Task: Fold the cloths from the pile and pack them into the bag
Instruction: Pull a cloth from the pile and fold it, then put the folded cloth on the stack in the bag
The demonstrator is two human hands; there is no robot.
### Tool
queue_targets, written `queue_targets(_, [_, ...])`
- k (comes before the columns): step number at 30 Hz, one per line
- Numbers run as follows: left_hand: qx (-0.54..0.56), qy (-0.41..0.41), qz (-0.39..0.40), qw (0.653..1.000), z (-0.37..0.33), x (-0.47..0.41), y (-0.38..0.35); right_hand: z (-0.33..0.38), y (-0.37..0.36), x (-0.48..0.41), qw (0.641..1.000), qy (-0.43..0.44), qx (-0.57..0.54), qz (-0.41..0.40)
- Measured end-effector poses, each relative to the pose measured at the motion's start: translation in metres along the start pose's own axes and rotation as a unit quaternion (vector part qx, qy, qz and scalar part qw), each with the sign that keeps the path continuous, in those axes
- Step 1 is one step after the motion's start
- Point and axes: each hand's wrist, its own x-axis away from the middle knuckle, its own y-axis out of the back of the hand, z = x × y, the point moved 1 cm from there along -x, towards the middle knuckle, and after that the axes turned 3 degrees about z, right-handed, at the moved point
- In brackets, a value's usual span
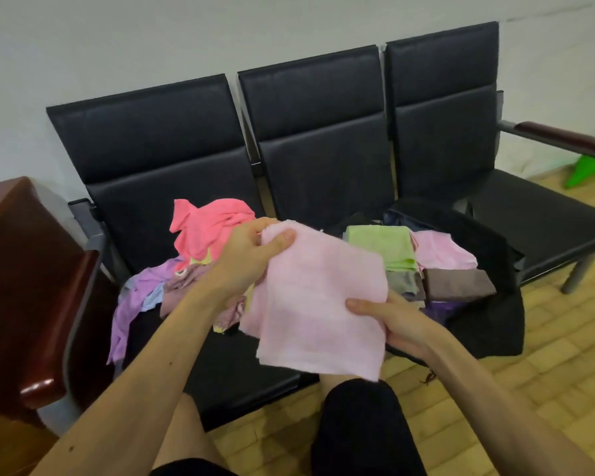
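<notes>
A pale pink cloth (318, 300), folded over, hangs in the air above the middle seat. My left hand (251, 252) pinches its top left corner. My right hand (395, 321) grips its right edge, thumb on top. On the left seat lies the loose pile (172, 269), with a coral pink cloth (207, 228) on top and purple and yellow pieces under it. The open black bag (488, 304) sits to the right and holds folded cloths: a green one (385, 245), a pink one (440, 252) and a brown one (457, 285).
Three joined black seats (323, 142) stand against a white wall. A dark red armrest (59, 324) juts out at the left, another (571, 135) at the right. A green object (584, 171) lies on the tiled floor. My knees are below the cloth.
</notes>
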Motion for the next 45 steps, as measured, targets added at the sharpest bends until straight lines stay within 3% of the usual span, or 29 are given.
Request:
queue_targets(2, [0.089, 0.084, -0.010, 0.992, 0.008, -0.015, -0.017, 0.008, 0.007, 0.007, 0.999, -0.008, -0.043, -0.029])
queue_targets(5, [0.273, 0.217, 0.025, 0.937, 0.026, -0.024, -0.051, 0.024, 0.016, 0.013, 0.997, 0.017, -0.064, -0.032])
queue_targets(9, [0.401, 0.273, 0.053, 0.873, 0.062, -0.030, -0.103, 0.038, 0.038, 0.009, 0.994, 0.018, -0.070, -0.076])
queue_targets(12, [0.483, 0.308, 0.151, 0.805, 0.087, -0.040, -0.135, 0.049, 0.061, 0.001, 0.989, 0.031, -0.066, -0.126])
queue_targets(14, [0.458, 0.317, 0.183, 0.810, 0.099, -0.053, -0.147, 0.055, 0.081, -0.008, 0.983, 0.030, -0.071, -0.169])
queue_targets(16, [0.400, 0.313, 0.203, 0.837, 0.106, -0.074, -0.154, 0.059, 0.105, -0.023, 0.975, 0.018, -0.061, -0.213])
queue_targets(19, [0.219, 0.262, 0.190, 0.920, 0.116, -0.122, -0.160, 0.056, 0.147, -0.056, 0.951, 0.003, 0.115, -0.288])
queue_targets(21, [0.145, 0.232, 0.164, 0.948, 0.122, -0.156, -0.163, 0.054, 0.172, -0.080, 0.923, 0.008, 0.240, -0.301])
queue_targets(24, [0.086, 0.189, 0.124, 0.970, 0.136, -0.201, -0.171, 0.052, 0.209, -0.116, 0.902, 0.010, 0.307, -0.304])
queue_targets(29, [0.032, 0.161, 0.109, 0.980, 0.164, -0.258, -0.188, 0.037, 0.262, -0.174, 0.879, 0.004, 0.337, -0.337])
queue_targets(35, [-0.053, 0.198, 0.111, 0.973, 0.210, -0.288, -0.204, 0.001, 0.302, -0.212, 0.858, -0.051, 0.350, -0.373])
queue_targets(41, [-0.058, 0.227, 0.111, 0.966, 0.226, -0.281, -0.204, -0.008, 0.312, -0.221, 0.830, -0.105, 0.381, -0.394])
queue_targets(43, [-0.066, 0.219, 0.108, 0.967, 0.217, -0.276, -0.196, -0.005, 0.306, -0.216, 0.792, -0.135, 0.429, -0.413])
queue_targets(45, [-0.057, 0.198, 0.092, 0.974, 0.206, -0.266, -0.176, 0.000, 0.286, -0.208, 0.697, -0.125, 0.555, -0.436])
